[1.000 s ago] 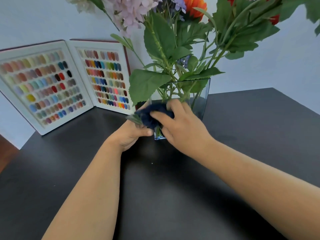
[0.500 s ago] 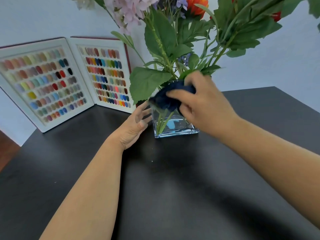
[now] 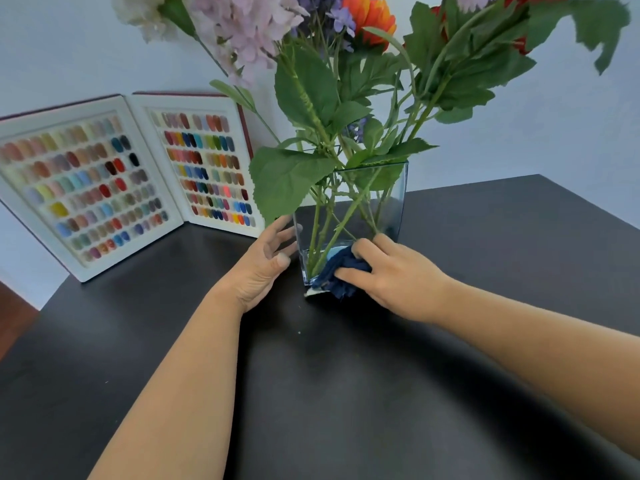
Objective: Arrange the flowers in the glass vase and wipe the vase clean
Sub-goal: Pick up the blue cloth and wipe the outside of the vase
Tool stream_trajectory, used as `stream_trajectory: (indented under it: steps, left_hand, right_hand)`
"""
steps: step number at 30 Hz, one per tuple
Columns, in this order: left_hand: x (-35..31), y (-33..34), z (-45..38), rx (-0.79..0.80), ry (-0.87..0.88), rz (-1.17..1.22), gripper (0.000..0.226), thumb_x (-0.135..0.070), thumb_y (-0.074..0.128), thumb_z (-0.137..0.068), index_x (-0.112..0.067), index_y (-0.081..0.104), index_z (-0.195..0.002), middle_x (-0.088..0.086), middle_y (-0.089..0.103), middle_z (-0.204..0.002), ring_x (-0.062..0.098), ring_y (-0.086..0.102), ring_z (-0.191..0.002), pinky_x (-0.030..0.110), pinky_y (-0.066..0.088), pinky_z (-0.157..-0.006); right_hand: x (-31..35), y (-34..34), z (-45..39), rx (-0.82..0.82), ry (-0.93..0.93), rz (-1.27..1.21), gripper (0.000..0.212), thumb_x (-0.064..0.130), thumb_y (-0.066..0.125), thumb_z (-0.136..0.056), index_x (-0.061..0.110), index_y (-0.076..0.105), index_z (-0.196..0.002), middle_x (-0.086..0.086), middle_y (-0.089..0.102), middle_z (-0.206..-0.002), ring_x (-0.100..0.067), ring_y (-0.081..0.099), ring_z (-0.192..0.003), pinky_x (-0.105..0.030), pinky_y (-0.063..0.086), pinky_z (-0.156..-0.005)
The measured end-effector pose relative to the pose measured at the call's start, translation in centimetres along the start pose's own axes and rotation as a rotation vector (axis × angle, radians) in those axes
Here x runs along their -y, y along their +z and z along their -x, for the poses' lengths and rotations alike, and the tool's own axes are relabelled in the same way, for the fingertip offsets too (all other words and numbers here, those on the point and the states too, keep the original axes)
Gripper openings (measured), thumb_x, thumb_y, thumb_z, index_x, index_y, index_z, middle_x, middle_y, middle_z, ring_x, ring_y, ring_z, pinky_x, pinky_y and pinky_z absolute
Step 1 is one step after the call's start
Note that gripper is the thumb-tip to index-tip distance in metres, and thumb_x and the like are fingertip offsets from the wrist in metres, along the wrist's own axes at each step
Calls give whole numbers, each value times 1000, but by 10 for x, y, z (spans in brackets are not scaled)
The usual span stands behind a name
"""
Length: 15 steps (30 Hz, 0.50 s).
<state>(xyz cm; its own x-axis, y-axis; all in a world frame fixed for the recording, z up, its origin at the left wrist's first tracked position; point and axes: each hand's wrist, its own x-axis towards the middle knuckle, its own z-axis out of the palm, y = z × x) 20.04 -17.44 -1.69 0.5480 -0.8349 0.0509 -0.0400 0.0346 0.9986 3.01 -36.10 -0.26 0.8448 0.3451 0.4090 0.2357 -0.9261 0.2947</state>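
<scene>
a square clear glass vase (image 3: 388, 199) stands upright on my dark table (image 3: 346, 393), its green stems crossing inside. the flowers (image 3: 367, 15), pink, purple, orange and red with broad green leaves, spread high above the rim. a bunched dark blue cloth (image 3: 337, 273) presses against the vase's near face, low by the base.

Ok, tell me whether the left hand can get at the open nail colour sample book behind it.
Probably yes. The left hand rests open against the square glass vase, holding nothing, and bare black table lies between it and the white nail colour sample book.
</scene>
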Motion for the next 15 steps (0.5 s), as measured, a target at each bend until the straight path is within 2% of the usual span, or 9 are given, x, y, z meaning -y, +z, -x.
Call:
stream_trajectory:
  steps: [3, 5, 7, 10, 15]
  left_hand:
    - [1, 0, 0, 6, -4, -4, 152, -75, 82, -23, -20, 25, -153, 7, 40, -152, 22, 43, -138, 36, 30, -116]
    - [1, -2, 0, 11, -11, 5, 152, -73, 83, -23, -19, 26, -153, 6, 40, -152, 23, 42, -139, 41, 26, -118]
    - [0, -3, 0, 8, -17, 28, 149, -71, 85, -25, -19, 27, -152, 7, 42, -152, 23, 43, -138, 41, 26, -118]
    - [0, -2, -1, 5, -13, 47, 140, -66, 89, -31, -19, 32, -150, 10, 44, -150, 22, 46, -136, 39, 30, -117]
    - [2, -3, -1, -11, -6, 43, 131, -64, 89, -38, -20, 35, -149, 7, 47, -148, 21, 47, -135, 39, 29, -117]
  right_hand:
    - [-12, -20, -8, -53, 8, -31, 38, 6, 76, -73, 13, 71, -111, -20, 61, -98, -35, 55, -74, -43, 54, -60]
    - [-23, -37, -17, -149, 56, -38, 35, 4, 68, -77, 11, 71, -111, -21, 59, -93, -37, 53, -74, -41, 52, -59]
    - [-32, -53, -25, -257, 122, -40, 34, 5, 59, -81, 10, 70, -113, -22, 57, -92, -37, 51, -75, -36, 46, -58]
    - [-38, -60, -28, -351, 195, -37, 35, 1, 58, -82, 10, 70, -114, -24, 56, -93, -38, 50, -76, -35, 42, -60]
    - [-29, -32, -7, -304, 196, -47, 36, 1, 63, -81, 7, 69, -116, -24, 57, -95, -37, 51, -74, -40, 49, -63]
